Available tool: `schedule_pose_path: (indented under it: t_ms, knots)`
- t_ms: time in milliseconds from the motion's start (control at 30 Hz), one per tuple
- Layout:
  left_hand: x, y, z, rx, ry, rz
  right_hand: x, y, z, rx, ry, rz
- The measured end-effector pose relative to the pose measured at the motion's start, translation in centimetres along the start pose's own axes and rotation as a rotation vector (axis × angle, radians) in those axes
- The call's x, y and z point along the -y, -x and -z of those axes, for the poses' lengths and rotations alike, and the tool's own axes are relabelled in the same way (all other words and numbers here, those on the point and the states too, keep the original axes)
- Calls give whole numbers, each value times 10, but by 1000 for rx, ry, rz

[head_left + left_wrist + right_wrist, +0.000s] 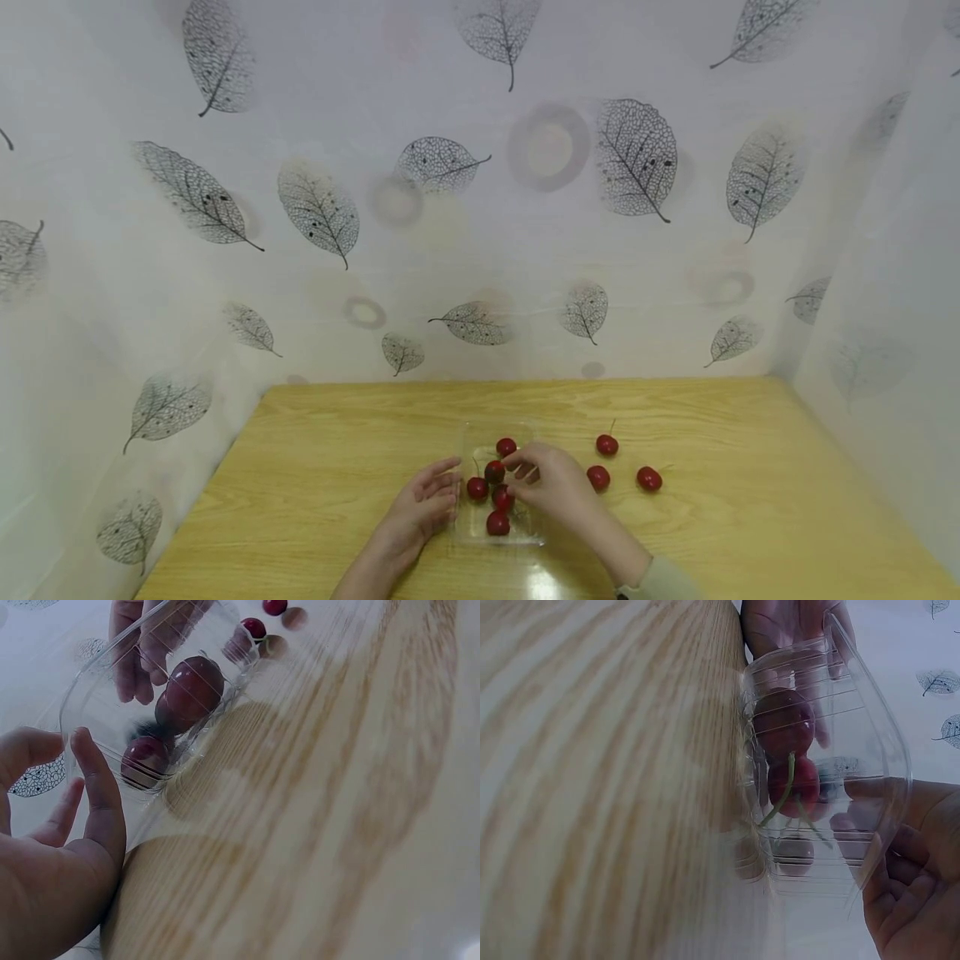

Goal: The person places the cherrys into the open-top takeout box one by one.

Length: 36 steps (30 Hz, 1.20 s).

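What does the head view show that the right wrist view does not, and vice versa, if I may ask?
Only the head view shows three loose cherries right of the clear container and the pale sleeve on the right arm. Only the right wrist view clearly shows ridges along the container's side wall. Both share the container, cherries inside it, the left hand, the right hand, the wooden tabletop and the leaf-patterned backdrop.

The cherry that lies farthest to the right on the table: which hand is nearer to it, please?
Right. The right hand is over the clear box, to the left of that cherry; the left hand is farther away, at the box's left side.
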State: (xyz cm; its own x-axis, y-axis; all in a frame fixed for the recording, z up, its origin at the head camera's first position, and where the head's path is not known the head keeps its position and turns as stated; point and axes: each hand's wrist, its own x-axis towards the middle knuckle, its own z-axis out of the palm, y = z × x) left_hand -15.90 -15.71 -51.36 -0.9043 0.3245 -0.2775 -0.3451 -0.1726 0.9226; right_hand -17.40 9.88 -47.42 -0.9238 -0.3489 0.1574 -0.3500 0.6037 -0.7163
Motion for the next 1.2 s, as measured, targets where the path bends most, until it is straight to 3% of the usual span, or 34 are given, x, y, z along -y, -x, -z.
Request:
schedule_pose_path:
  t_ms: [267,800,1200]
  knots:
    - [-2,-1,0,-8,8,1,1,-1,2,-6,-29,-9]
    - [-1,0,0,-1,11,-5,-9,-2,8,19,-253,-30]
    - [0,0,1,-2,7,-2,-10,0,14,27,-342,-72]
